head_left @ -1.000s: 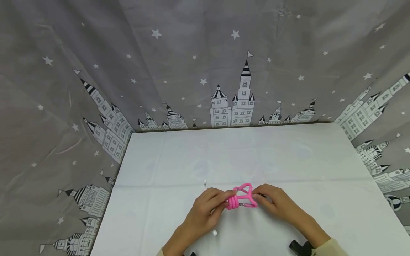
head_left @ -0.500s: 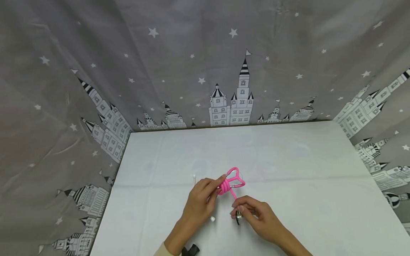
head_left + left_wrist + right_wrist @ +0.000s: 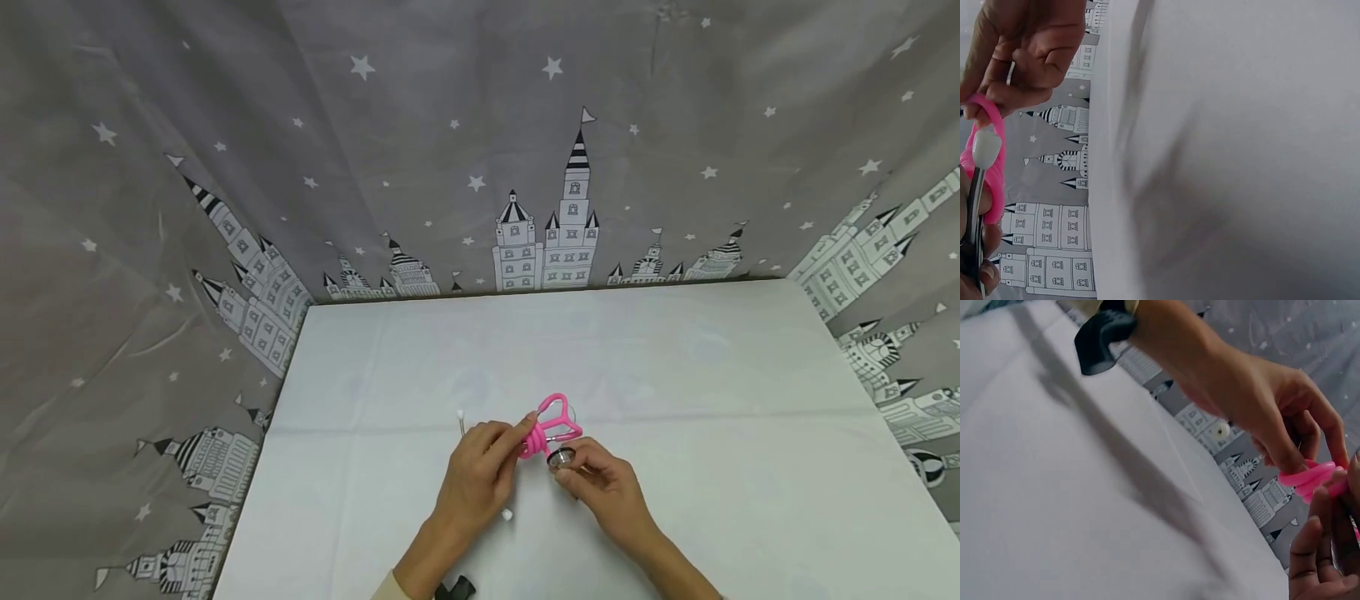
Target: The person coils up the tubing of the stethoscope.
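Note:
A stethoscope with pink tubing (image 3: 558, 425) is held above the table in the head view, its tube wound into a coil. My left hand (image 3: 474, 473) pinches the coil between thumb and fingers. Its metal chest piece (image 3: 561, 458) is pinched by my right hand (image 3: 609, 493), close beside the coil. White ear tips (image 3: 507, 515) stick out on either side of my left hand. One ear tip (image 3: 987, 149) on its metal tube appears large in the left wrist view. In the right wrist view the pink loops (image 3: 1313, 478) sit between both hands; the chest piece is hidden there.
A white-covered table (image 3: 390, 358) lies under the hands. Grey cloth (image 3: 420, 100) printed with castles and stars surrounds its back and sides. A black wrist mount (image 3: 456, 588) shows by my left wrist.
My right hand first went from the tube's forked end down to the near side, holding the chest piece. Since then it has brought the chest piece up against the coil. My left hand keeps its grip.

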A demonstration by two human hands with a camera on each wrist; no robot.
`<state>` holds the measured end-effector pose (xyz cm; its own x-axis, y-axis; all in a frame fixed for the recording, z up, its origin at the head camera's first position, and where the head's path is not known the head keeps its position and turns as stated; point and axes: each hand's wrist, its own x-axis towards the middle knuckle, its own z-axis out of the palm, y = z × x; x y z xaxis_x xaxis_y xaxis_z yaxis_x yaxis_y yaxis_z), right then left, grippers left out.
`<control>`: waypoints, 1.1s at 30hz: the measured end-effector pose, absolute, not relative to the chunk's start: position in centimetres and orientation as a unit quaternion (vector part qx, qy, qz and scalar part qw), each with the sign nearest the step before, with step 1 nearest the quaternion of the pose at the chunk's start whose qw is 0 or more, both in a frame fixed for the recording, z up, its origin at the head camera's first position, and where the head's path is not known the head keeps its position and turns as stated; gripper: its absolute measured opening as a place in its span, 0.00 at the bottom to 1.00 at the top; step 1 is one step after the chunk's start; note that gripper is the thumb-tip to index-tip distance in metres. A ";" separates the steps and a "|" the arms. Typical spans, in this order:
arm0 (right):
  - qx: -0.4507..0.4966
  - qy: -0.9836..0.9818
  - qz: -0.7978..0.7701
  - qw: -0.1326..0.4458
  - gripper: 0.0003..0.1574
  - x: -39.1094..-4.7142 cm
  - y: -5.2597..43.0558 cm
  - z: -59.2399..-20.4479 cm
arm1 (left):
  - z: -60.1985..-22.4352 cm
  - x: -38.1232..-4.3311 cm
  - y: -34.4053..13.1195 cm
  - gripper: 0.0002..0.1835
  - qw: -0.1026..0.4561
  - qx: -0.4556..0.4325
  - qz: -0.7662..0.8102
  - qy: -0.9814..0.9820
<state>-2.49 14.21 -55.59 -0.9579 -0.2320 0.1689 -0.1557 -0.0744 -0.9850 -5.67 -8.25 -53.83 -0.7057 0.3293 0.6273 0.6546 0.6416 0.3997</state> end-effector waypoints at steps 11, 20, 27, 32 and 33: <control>0.058 0.597 -0.798 0.057 0.13 -3.0 12.7 -55.2 | -53.8 -5.2 -7.5 0.32 0.274 -0.267 -0.326 -0.864; 0.080 0.590 -0.802 0.037 0.19 -3.0 12.0 -54.7 | -54.1 -4.8 -7.9 0.32 0.266 -0.246 -0.328 -0.872; 0.080 0.609 -0.789 0.015 0.24 -3.2 11.4 -54.0 | -54.3 -4.9 -8.3 0.30 0.268 -0.234 -0.359 -0.863; 0.086 0.640 -0.763 0.020 0.26 -3.1 11.9 -53.7 | -54.7 -4.9 -7.9 0.29 0.254 -0.241 -0.365 -0.862; 0.087 0.646 -0.758 0.020 0.26 -3.0 12.0 -53.6 | -54.7 -4.8 -7.9 0.29 0.251 -0.244 -0.363 -0.864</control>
<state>-3.04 12.02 -53.65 -0.9841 0.0815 -0.1577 0.1429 -0.1637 -0.9761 -4.81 -7.86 -54.72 -0.7549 0.2381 0.6111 0.6032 0.6178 0.5045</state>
